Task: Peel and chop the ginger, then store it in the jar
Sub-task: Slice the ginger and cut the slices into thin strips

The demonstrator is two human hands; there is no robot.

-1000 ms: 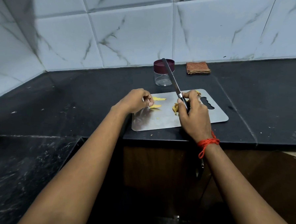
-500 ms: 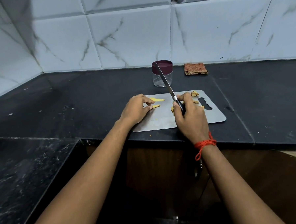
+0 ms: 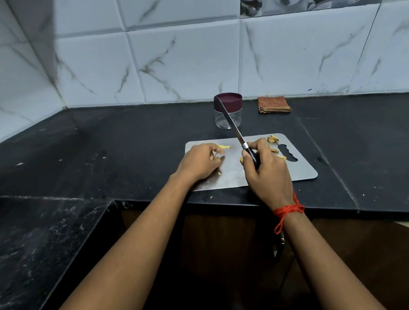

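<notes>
head cam, centre of frame: our right hand [image 3: 268, 172] is wrapped round the knife [image 3: 235, 127] handle, blade tilting up toward the lidded jar [image 3: 228, 111] behind the steel board [image 3: 301, 171]. our left hand [image 3: 199, 163] curls over ginger strips [image 3: 223, 146] on the board's left side, can't tell if it's pinching one.

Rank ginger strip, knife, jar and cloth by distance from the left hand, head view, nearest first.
1. Ginger strip: at the left hand's fingers, on the board.
2. Knife: across the board, in the right hand.
3. Jar: behind the board.
4. Cloth: by the wall, right of the jar.
</notes>
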